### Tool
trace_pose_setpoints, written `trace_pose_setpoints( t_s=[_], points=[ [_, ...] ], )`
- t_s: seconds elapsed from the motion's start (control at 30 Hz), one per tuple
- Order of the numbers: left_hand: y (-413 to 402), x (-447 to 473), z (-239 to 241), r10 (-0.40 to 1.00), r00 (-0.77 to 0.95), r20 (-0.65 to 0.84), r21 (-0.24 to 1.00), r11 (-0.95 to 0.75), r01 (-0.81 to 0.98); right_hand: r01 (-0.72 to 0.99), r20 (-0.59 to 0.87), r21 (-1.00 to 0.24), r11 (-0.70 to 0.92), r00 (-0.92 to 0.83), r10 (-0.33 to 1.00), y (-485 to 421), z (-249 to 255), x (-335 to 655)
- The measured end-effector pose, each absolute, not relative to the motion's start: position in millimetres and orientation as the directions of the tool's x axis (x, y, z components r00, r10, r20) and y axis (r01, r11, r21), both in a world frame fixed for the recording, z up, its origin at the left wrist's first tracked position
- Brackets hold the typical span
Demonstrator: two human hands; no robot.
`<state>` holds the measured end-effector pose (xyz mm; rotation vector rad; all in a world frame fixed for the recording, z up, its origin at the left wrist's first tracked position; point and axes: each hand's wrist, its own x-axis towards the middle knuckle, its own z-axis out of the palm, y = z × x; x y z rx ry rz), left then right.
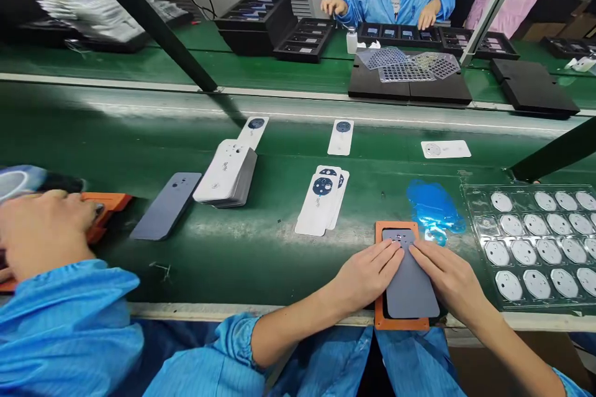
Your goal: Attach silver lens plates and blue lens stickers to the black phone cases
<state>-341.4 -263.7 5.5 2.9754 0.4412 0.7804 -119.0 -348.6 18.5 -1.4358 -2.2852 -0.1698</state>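
Note:
A grey phone back cover (pixel 410 288) lies in an orange fixture (pixel 401 322) at the near edge of the green belt. My left hand (pixel 367 273) rests on the cover's left side with its fingers stretched flat, fingertips near the camera holes. My right hand (pixel 449 279) lies on the cover's right side, fingers also flat and pressing down. Neither hand holds anything.
A clear tray of round lens parts (pixel 535 248) sits to the right, with blue film scraps (pixel 433 208) beside the fixture. White backing cards (pixel 321 201), a stack of covers (pixel 228 173) and a loose grey cover (pixel 165 206) lie on the belt. A co-worker's hand (pixel 41 229) works at left; another person sits opposite.

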Motion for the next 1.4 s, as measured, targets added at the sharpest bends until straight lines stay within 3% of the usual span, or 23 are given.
trace_pose_setpoints(
  t_s=[0.43, 0.8, 1.17, 1.4],
  points=[
    [-254.0, -346.5, -7.7, 0.314, 0.877, 0.362, 0.009, -0.943, 0.334, 0.859, 0.350, 0.107, 0.501, -0.504, 0.790, -345.6, 3.1, -117.6],
    [-262.3, -348.7, -10.4, 0.339, 0.925, 0.170, 0.065, -0.941, 0.332, 0.859, 0.150, 0.037, 0.511, -0.510, 0.847, -346.1, -5.8, -122.0],
    [-266.9, -351.1, -11.3, 0.325, 0.923, 0.204, 0.062, -0.946, 0.319, 0.865, 0.134, 0.008, 0.501, -0.498, 0.857, -357.3, -4.7, -123.2],
    [-261.6, -350.1, -3.2, 0.377, 0.920, 0.107, 0.198, -0.915, 0.352, 0.879, 0.086, -0.059, 0.474, -0.469, 0.879, -357.2, -2.9, -125.5]
  ],
)
